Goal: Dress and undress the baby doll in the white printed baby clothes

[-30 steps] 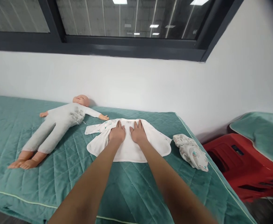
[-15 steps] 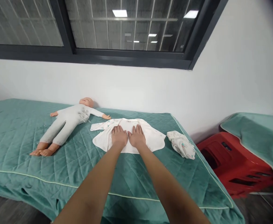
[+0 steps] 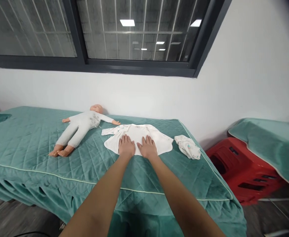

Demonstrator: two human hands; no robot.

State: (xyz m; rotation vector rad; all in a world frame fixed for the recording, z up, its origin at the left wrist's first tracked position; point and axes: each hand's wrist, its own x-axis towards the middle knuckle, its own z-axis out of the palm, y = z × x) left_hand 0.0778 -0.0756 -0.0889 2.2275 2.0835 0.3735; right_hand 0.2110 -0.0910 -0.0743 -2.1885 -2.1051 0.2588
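A white baby shirt (image 3: pixel 137 133) with a small print lies opened out on the green quilted bed cover (image 3: pixel 104 174). My left hand (image 3: pixel 126 146) rests flat on the lower middle of the shirt, fingers stretched out. Beside it, a little apart, my right hand (image 3: pixel 147 146) also lies flat on the cloth with its fingers spread. One printed sleeve (image 3: pixel 108 131) reaches out to the left. Right of the shirt sits a bunched white printed cloth (image 3: pixel 188 146). To the left a baby doll (image 3: pixel 81 126) in a pale suit lies on its back, one arm stretched toward the sleeve.
A white wall (image 3: pixel 134 93) and a dark-framed window (image 3: pixel 139 69) stand behind the bed. Off the bed's right end is a red plastic piece (image 3: pixel 243 174), partly under a green cover (image 3: pixel 270 144). Dark floor (image 3: pixel 13 214) shows at lower left.
My hands have slid toward the shirt's near edge and stay flat. The camera view has shifted, so the doll and shirt appear slightly higher or further right.
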